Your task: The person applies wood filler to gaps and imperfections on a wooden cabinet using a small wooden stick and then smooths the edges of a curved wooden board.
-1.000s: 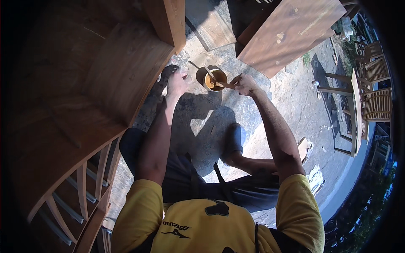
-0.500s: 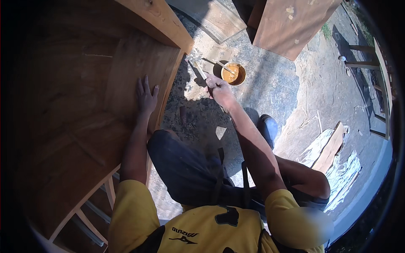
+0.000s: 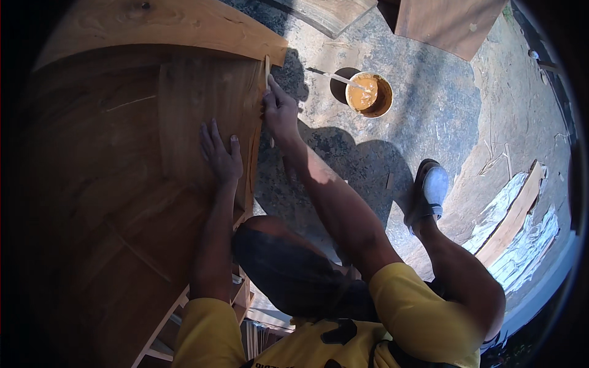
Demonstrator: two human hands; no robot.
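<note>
My left hand [image 3: 219,156] lies flat, fingers spread, on a brown wooden panel [image 3: 196,104] of a large piece of furniture. My right hand [image 3: 279,110] is shut on a thin wooden stick [image 3: 267,69] and holds it against the panel's right edge, just under a lighter wooden beam [image 3: 184,24]. A small round tub of orange-brown paste [image 3: 369,94] stands on the ground to the right, with another stick [image 3: 334,77] resting in it.
The ground is rough grey concrete [image 3: 417,73]. My right foot in a grey shoe [image 3: 429,190] rests on it. Wooden boards [image 3: 448,21] lie at the top right, and a plank with pale scraps [image 3: 512,221] at the far right. Slatted wooden parts [image 3: 172,331] show at the bottom left.
My right hand has left the tub and brought the stick to the panel's edge. My left hand has shifted up along the panel, and the view has swung left.
</note>
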